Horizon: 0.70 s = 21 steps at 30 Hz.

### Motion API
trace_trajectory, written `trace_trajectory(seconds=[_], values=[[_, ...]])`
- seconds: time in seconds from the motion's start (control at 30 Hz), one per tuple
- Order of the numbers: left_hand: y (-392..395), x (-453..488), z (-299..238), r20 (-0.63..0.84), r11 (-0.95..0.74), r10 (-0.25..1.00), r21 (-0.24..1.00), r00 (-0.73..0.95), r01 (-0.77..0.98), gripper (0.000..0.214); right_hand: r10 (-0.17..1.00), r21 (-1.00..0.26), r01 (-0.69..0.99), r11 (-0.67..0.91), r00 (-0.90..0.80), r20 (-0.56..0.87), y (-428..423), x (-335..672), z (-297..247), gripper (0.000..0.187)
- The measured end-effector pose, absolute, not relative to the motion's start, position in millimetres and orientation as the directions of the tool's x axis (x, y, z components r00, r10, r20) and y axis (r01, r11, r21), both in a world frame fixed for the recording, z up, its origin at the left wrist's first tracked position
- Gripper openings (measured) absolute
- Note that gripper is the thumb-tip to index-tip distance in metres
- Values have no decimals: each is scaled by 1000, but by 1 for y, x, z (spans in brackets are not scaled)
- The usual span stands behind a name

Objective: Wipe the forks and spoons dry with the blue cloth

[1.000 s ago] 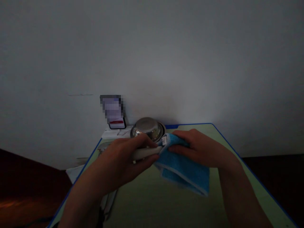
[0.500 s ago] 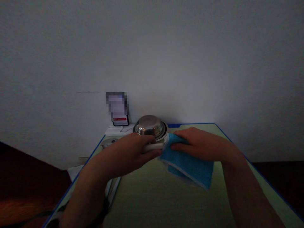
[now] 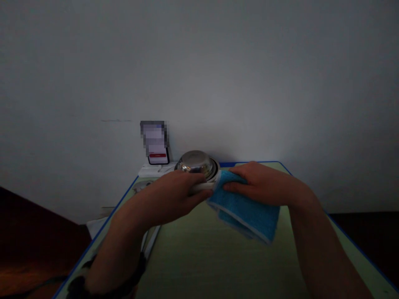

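My left hand is closed around a slim white handle, held level above the table. Where that handle runs to the right, a blue cloth with a pale edge covers it, so what kind of tool it belongs to cannot be seen. My right hand pinches the cloth from above, thumb on the near side, and the cloth's lower part hangs loose. Just beyond the hands, a shiny metal bowl rests upside down by the wall, with another metal rim under it.
A phone, partly blurred out, leans upright against the wall on a white stand or strip. Left of my left wrist lies a shiny metal piece. Long pale strips show beside my forearm. The green table has a blue edge.
Both hands have risen slightly, bringing the white handle and the blue cloth with them. The grips look the same, and the bowl and phone stay where they were.
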<state>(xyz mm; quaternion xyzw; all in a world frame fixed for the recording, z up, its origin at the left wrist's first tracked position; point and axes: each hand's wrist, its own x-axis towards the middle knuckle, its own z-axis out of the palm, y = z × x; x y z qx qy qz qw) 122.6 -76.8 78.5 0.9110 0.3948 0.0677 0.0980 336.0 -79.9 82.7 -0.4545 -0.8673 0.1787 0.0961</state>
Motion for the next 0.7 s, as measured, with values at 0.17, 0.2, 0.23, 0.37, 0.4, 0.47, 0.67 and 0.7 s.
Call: trace_trajectory(seconds=[0.17,0.2,0.23,0.37,0.4,0.47,0.67,0.7], values=[[-77,122,77,75,-669,737,217,671,711,35,824,-400,744,535,-563,57,-82,333,83,26],[-77,122,77,82,-668,739,214,668,713,35,824,-400,740,541,-561,76,-83,333,83,25],[-77,122,77,90,-667,741,213,665,714,35,825,-399,737,546,-556,101,-83,333,83,24],[-77,123,78,100,-666,742,223,663,712,35,820,-415,715,563,-545,174,-81,335,82,22],[-77,123,79,94,-667,740,232,666,708,35,815,-425,704,568,-553,173,-81,336,82,22],[-77,122,82,76,-669,733,254,676,698,35,798,-448,679,582,-584,151,-79,338,82,22],[-76,117,87,34,-644,735,347,677,682,34,756,-479,639,602,-650,83,-79,341,84,21],[-76,117,86,36,-637,739,358,672,682,34,752,-485,634,602,-655,76,-79,341,84,22]])
